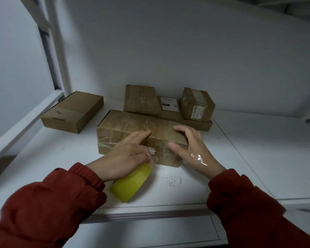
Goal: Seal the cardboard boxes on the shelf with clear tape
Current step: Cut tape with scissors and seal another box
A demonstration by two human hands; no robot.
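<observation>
flat box [72, 111] is seen far left on the shelf [240, 158], well apart from the work; a tape band appears to cross it.
left hand [125, 154]: index finger is laid straight along the top front edge of the long box [132, 126]. the other fingers are curled down onto the yellow tape roll [131, 183], which is held tilted just in front of the box. how many fingers pass through the core cannot be told.
long box is placed mid-shelf near the front and is wrapped in wrinkled clear tape. it is judged light and fairly stiff, with faces slick under the film, so it is best pinned from the top and at the corners, not squeezed at the sides.
right hand [191, 149]: fingers are spread flat on the top and the thumb is pressed on the front face. a loose clear tape strip [197, 159] is stuck across the back of it.
the tape is judged thin, clingy and easily folded on itself, so it is to be kept taut.
more boxes [196, 104] are stacked behind, right of centre.
</observation>
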